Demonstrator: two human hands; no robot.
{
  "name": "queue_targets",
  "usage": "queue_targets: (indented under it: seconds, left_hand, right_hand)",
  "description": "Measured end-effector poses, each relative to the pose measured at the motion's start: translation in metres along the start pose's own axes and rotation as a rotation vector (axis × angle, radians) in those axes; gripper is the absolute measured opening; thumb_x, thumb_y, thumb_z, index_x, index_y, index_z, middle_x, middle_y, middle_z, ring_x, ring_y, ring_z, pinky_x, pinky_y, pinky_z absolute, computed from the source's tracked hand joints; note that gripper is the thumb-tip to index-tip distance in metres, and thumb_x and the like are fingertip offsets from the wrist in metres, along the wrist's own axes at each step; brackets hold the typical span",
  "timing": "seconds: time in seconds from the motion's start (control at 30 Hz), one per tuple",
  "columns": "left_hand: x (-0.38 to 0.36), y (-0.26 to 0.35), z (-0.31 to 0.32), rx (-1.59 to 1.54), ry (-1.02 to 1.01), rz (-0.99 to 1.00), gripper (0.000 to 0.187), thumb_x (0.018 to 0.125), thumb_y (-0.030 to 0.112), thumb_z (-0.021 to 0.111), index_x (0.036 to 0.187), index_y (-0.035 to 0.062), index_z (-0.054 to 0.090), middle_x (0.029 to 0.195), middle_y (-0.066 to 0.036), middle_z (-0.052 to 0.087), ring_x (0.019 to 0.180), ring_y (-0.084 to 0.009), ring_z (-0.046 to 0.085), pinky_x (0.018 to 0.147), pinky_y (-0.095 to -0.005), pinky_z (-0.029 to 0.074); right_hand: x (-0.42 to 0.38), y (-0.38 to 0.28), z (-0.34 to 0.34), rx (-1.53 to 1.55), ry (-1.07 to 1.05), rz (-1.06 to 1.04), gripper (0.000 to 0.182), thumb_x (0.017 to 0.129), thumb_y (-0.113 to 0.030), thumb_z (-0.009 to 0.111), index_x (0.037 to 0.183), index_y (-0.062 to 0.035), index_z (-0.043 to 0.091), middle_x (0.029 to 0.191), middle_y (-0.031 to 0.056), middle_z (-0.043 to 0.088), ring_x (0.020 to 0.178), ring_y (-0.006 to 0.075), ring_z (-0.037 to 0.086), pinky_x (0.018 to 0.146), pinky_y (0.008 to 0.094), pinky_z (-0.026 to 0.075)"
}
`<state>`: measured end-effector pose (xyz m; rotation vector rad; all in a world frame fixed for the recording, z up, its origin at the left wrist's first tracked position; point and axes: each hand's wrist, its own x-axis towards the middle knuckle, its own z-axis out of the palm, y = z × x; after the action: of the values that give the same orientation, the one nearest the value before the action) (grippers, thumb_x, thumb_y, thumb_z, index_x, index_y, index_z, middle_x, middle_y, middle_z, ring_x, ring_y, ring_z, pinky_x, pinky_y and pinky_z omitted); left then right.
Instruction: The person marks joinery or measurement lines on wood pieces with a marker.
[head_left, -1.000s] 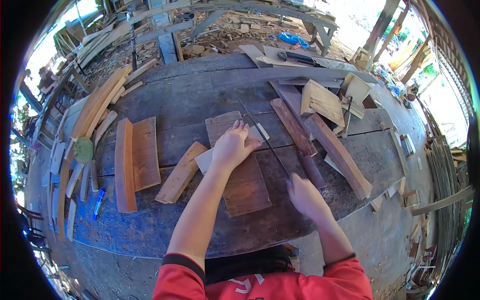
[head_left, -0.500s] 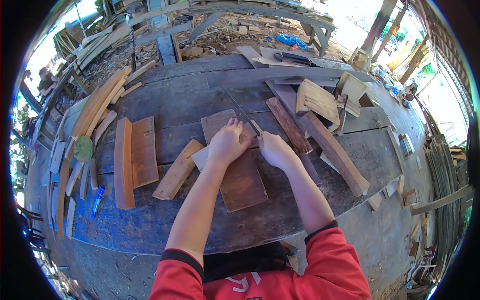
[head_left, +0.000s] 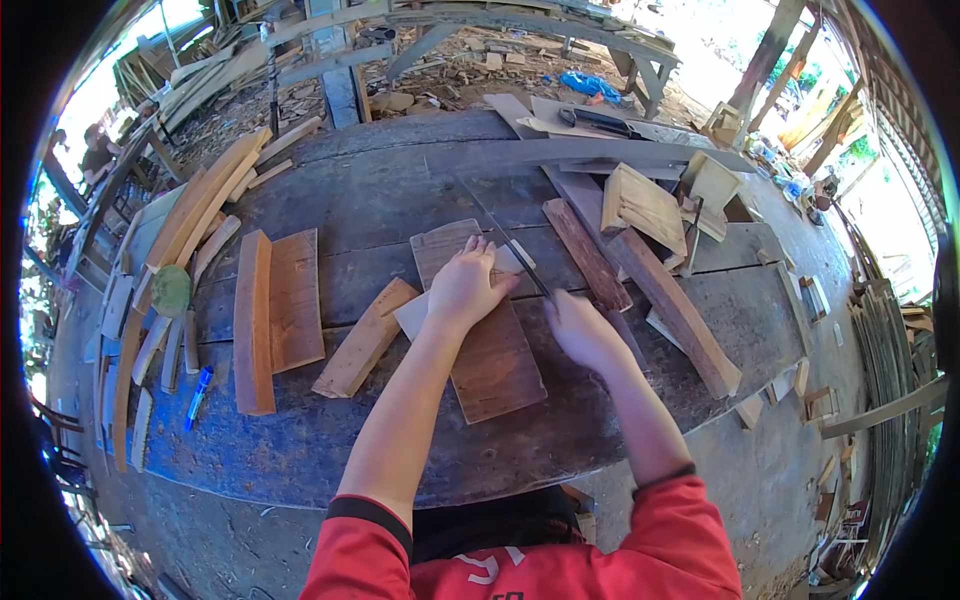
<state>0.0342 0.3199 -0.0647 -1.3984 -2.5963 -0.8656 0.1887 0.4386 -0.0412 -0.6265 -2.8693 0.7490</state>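
Observation:
My left hand (head_left: 463, 291) presses with spread fingers on a pale wood strip (head_left: 412, 316) that lies across a flat brown board (head_left: 497, 372). The strip's other end (head_left: 512, 257) shows to the right of my fingers. My right hand (head_left: 580, 328) is closed round the handle end of a long thin dark blade (head_left: 497, 226), which points away from me to the upper left. The blade passes close to the strip's right end; whether they touch is hard to tell. The handle itself is hidden in my fingers.
On the dark table (head_left: 290, 455) are an angled wood block (head_left: 366, 340), two joined boards (head_left: 254, 325) and a blue marker (head_left: 199, 398) at left. A reddish plank (head_left: 587, 255), a curved beam (head_left: 675, 312) and a box-like block (head_left: 642, 207) lie at right. A person (head_left: 100, 150) is far left.
My right hand has moved right and toward me with the blade. My left hand remains on the strip. The whole view has shifted slightly.

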Motion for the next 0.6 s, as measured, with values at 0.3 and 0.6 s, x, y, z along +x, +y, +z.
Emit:
queue_targets:
  seconds: [0.3,0.6]
  left_hand:
    - [0.008,-0.004,-0.001,0.019,0.011,-0.074,0.061,0.077,0.041,0.062,0.12,-0.0005,0.052,0.13,-0.018,0.047,0.125,-0.0288,0.04,0.098,-0.0379,0.039]
    - [0.006,-0.004,-0.003,-0.008,0.02,-0.041,0.062,0.077,0.042,0.063,0.119,-0.0024,0.052,0.128,-0.021,0.046,0.126,-0.0278,0.039,0.098,-0.0375,0.038]
  right_hand:
    - [0.007,0.005,-0.006,0.004,-0.039,-0.06,0.028,0.093,-0.023,0.039,0.089,0.0008,0.051,0.082,0.0286,0.059,0.081,0.0456,0.057,0.072,0.0523,0.043]
    - [-0.036,0.01,-0.022,-0.01,-0.122,0.086,0.024,0.092,-0.023,0.042,0.087,-0.0009,0.05,0.076,0.0294,0.058,0.078,0.0451,0.057,0.07,0.0527,0.043]
